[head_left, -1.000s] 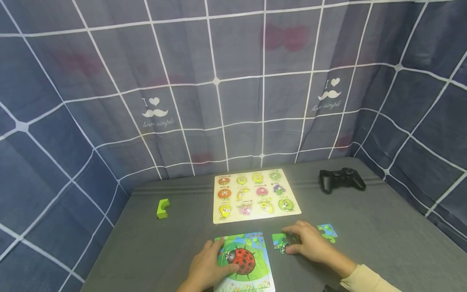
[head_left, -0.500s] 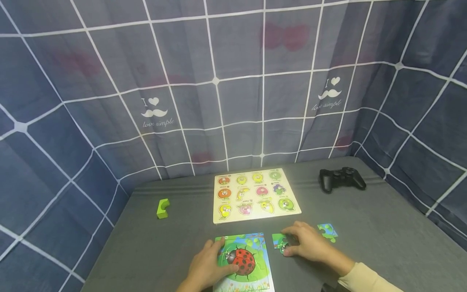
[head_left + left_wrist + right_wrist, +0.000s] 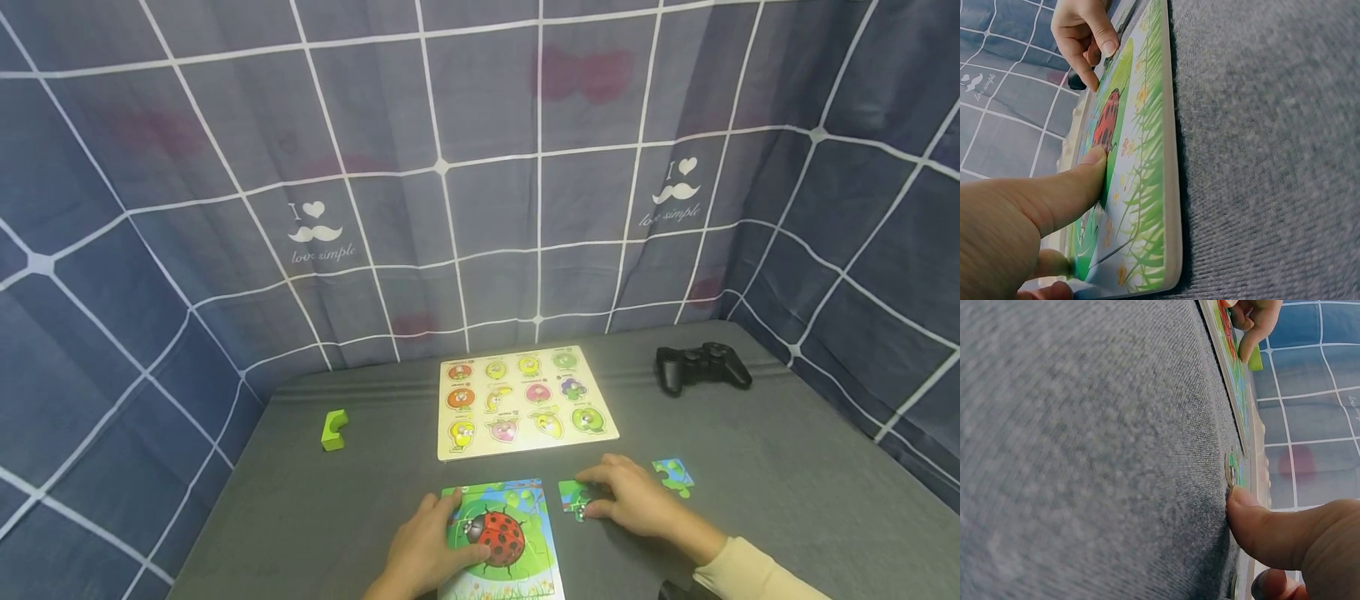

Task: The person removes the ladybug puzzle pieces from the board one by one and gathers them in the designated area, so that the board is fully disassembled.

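A square ladybug jigsaw puzzle [image 3: 536, 533] lies in its frame at the front of the grey table. My left hand [image 3: 423, 542] rests on its left side, thumb on the ladybug and fingers along the upper left edge; the left wrist view shows the thumb [image 3: 1079, 181] flat on the picture. To the right, my right hand [image 3: 633, 500] pinches a green and blue puzzle piece [image 3: 568, 493] between thumb and index finger, low at the table. Part of that piece is hidden by the hand. In the right wrist view the thumb tip [image 3: 1244, 499] meets the piece's edge.
Another blue and green puzzle piece [image 3: 678, 473] lies right of my right hand. Behind the ladybug puzzle is a wooden fruit board [image 3: 517, 446]. A black game controller [image 3: 701, 367] sits at the back right, a green notched block [image 3: 332, 437] at the left. A checked curtain [image 3: 495, 208] surrounds the table.
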### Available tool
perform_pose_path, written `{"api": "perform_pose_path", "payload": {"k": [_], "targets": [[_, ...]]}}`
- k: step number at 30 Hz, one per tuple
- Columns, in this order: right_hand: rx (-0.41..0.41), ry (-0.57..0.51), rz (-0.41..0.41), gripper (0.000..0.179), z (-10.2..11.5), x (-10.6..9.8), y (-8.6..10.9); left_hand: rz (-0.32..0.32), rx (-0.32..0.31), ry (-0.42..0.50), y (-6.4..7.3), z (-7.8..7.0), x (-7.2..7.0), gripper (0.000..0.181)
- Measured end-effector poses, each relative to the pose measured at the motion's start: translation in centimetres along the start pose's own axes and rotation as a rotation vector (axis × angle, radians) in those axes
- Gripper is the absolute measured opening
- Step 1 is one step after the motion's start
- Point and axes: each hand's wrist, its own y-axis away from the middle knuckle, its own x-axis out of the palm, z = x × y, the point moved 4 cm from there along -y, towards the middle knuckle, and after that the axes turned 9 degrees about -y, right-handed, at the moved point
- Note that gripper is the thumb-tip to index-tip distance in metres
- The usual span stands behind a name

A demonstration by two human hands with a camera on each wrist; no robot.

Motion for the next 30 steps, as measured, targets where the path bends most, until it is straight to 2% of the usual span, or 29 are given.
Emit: {"api": "perform_pose_path", "payload": {"k": [18, 22, 26, 30], "targets": [[-0.004, -0.013, -0.037, 0.045, 0.2, -0.1, -0.1, -0.006, 0.002, 0.004, 0.1, 0.0, -0.1, 0.092], [-0.044, -0.043, -0.048, 0.046, 1.9, 0.9, -0.6, -0.013, 0.000, 0.010, 0.1, 0.1, -0.2, 0.091], [-0.093, -0.090, 0.022, 0.053, 4.5, 3.3, -1.1, -0.017, 0.004, 0.006, 0.2, 0.2, -0.1, 0.091], [-0.099, -0.057, 0.050, 0.057, 5.8, 4.7, -1.1, -0.010, 0.007, -0.004, 0.3, -0.1, 0.1, 0.093]]}}
